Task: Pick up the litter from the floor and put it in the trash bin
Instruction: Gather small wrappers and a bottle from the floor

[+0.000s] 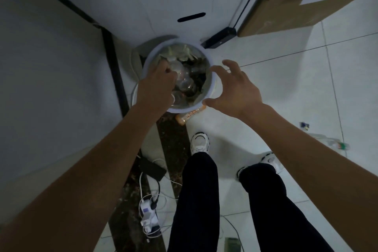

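Observation:
A round white trash bin stands in the corner, nearly full of clear plastic bottles and crumpled wrappers. My left hand reaches into the bin's left side, fingers curled down among the bottles; whether it grips one I cannot tell. My right hand hovers over the bin's right rim, fingers spread, holding nothing. An orange-labelled bottle lies on the floor against the bin's near side. Another clear bottle with a green cap and a small blue and yellow scrap lie on the tiles at right.
A power strip with white cables and a black device lie on the dark floor strip at lower left. My legs and white shoes stand just before the bin. A cardboard box leans at upper right.

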A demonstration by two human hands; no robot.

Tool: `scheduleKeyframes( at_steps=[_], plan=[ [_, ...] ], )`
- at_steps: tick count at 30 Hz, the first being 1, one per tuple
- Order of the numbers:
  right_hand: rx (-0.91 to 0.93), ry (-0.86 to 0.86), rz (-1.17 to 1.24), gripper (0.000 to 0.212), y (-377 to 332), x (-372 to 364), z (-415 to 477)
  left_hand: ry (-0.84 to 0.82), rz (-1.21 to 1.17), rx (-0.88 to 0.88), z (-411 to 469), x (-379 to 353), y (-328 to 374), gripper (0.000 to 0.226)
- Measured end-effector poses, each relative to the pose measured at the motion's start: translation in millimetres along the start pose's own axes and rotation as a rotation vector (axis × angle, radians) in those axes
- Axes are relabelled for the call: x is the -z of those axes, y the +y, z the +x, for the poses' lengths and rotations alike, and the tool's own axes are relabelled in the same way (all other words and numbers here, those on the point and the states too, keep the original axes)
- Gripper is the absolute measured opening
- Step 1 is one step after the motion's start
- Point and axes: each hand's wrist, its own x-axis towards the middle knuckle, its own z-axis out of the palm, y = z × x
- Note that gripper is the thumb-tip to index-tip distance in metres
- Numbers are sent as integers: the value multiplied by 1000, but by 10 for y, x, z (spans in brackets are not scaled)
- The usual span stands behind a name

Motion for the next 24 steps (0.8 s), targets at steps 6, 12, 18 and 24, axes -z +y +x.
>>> scheduleKeyframes(
  at_steps=[6,12,18,24],
  plan=[
    [-59,-46,-10,93,180,-230,52,-44,-177,-43,64,-487,143,27],
    [-101,-78,-34,95,398,-320,-41,-59,-228,-70,205,-795,116,23],
    [-114,-81,-19,94,515,-346,-36,-176,-293,-169,415,-853,-6,38],
    [-110,-71,10,94,498,-316,-22,-107,-207,-180,431,-817,69,46]
  ],
)
